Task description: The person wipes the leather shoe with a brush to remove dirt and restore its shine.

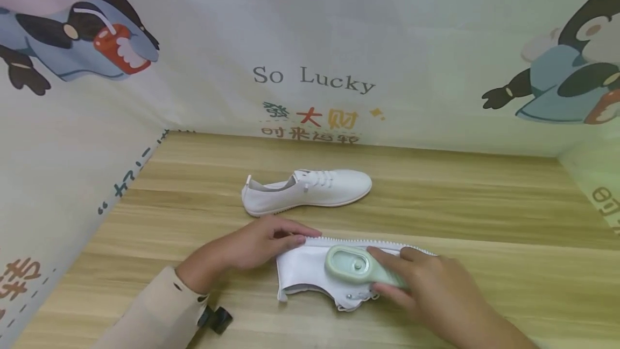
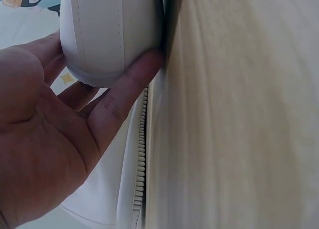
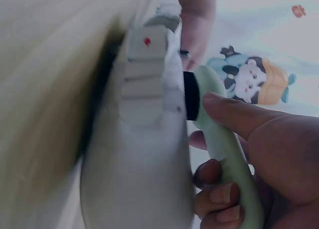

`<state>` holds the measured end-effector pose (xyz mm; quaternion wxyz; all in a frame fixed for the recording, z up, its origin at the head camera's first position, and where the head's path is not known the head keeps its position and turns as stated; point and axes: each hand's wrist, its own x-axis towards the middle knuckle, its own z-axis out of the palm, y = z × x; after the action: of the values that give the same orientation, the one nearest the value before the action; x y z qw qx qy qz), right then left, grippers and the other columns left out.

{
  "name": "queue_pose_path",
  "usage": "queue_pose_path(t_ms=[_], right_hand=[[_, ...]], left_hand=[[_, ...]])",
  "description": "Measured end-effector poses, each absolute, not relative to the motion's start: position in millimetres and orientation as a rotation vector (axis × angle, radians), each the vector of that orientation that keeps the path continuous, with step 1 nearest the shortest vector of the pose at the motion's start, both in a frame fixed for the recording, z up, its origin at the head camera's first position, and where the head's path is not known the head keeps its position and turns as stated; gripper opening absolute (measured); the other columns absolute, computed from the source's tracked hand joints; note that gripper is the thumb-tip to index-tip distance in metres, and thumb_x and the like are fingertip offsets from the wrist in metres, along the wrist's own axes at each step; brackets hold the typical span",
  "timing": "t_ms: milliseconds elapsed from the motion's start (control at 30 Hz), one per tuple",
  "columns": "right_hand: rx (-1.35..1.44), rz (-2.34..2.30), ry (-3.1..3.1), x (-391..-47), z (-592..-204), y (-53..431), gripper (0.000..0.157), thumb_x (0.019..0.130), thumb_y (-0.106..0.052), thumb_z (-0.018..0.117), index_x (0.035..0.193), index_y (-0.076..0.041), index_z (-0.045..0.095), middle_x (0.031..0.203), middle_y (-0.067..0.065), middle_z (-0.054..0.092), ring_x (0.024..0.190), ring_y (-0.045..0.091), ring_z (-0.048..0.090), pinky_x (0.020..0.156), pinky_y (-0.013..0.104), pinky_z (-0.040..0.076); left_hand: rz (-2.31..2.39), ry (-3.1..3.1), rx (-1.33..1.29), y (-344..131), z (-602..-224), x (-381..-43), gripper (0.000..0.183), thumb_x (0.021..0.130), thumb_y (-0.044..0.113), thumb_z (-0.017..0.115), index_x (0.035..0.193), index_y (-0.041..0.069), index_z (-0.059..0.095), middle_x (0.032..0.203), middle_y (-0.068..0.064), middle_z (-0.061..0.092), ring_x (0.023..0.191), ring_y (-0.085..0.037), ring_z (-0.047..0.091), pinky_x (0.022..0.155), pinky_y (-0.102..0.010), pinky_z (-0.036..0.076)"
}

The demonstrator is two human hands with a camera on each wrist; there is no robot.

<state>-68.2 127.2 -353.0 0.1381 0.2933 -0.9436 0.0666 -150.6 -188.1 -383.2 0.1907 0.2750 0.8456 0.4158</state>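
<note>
- Short, even strokes should serve me best, with the green brush laid flat and the heel braced so the white shoe can't slide.
- That shoe lies on its side on the worktop, sole facing the back edge, heel toward the left edge; the other shoe sits nearer the back edge.
- My left hand pinches the heel.
- My right hand curls round the brush handle, bristles against the upper.
</note>
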Motion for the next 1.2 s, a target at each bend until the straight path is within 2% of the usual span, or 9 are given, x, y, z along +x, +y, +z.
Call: queue_pose_path(t_ms=[267,600,767,900,1067,1200], right_hand=[[0.794,0.220,-2.843,-71.3,-339.9,143.9,0.047,0.085,-0.054,0.073,0.128,-0.035,0.068,0.091,-0.006,0.072,0.073,0.010,0.068,0.058,0.033,0.052],[0.763,0.217,-2.887,-73.4,-329.9,163.7,0.048,0.084,-0.057,0.072,0.126,-0.035,0.069,0.084,-0.010,0.069,0.064,0.002,0.052,0.055,0.031,0.046],[0.736,0.208,-2.921,-73.3,-324.4,174.2,0.048,0.082,-0.053,0.076,0.125,-0.033,0.071,0.089,-0.007,0.072,0.066,0.005,0.057,0.056,0.033,0.047],[0.690,0.207,-2.934,-73.6,-318.9,183.5,0.048,0.080,-0.050,0.079,0.125,-0.034,0.071,0.091,-0.006,0.072,0.067,0.006,0.057,0.056,0.033,0.045],[0.647,0.248,-2.968,-72.8,-317.1,187.9,0.049,0.081,-0.053,0.077,0.126,-0.034,0.070,0.099,-0.002,0.074,0.077,0.013,0.066,0.059,0.039,0.050],[0.647,0.267,-2.984,-74.2,-319.4,183.2,0.049,0.083,-0.054,0.075,0.127,-0.036,0.069,0.099,-0.003,0.074,0.076,0.011,0.065,0.060,0.038,0.050]], left_hand=[[1.173,2.381,0.770,-188.1,-381.4,-149.7,0.029,0.103,0.023,0.056,0.129,0.030,0.068,0.132,0.007,0.066,0.122,-0.009,0.060,0.105,-0.036,0.046],[1.168,2.376,0.759,-186.0,-382.7,-150.2,0.030,0.103,0.023,0.056,0.129,0.029,0.067,0.133,0.006,0.066,0.120,-0.010,0.060,0.105,-0.035,0.046],[1.169,2.367,0.773,-185.3,-384.0,-151.1,0.030,0.103,0.024,0.055,0.130,0.027,0.067,0.134,0.004,0.065,0.126,-0.012,0.059,0.107,-0.038,0.045],[1.169,2.379,0.777,-185.7,-384.8,-152.4,0.030,0.104,0.024,0.054,0.131,0.026,0.067,0.134,0.002,0.066,0.122,-0.013,0.060,0.105,-0.040,0.046],[1.176,2.364,0.785,-185.8,-386.2,-153.2,0.030,0.104,0.024,0.054,0.131,0.024,0.067,0.135,0.001,0.065,0.126,-0.015,0.058,0.108,-0.040,0.045],[1.176,2.374,0.791,-186.5,-386.7,-154.0,0.030,0.103,0.024,0.055,0.130,0.025,0.067,0.133,0.002,0.066,0.122,-0.013,0.060,0.105,-0.038,0.047]])
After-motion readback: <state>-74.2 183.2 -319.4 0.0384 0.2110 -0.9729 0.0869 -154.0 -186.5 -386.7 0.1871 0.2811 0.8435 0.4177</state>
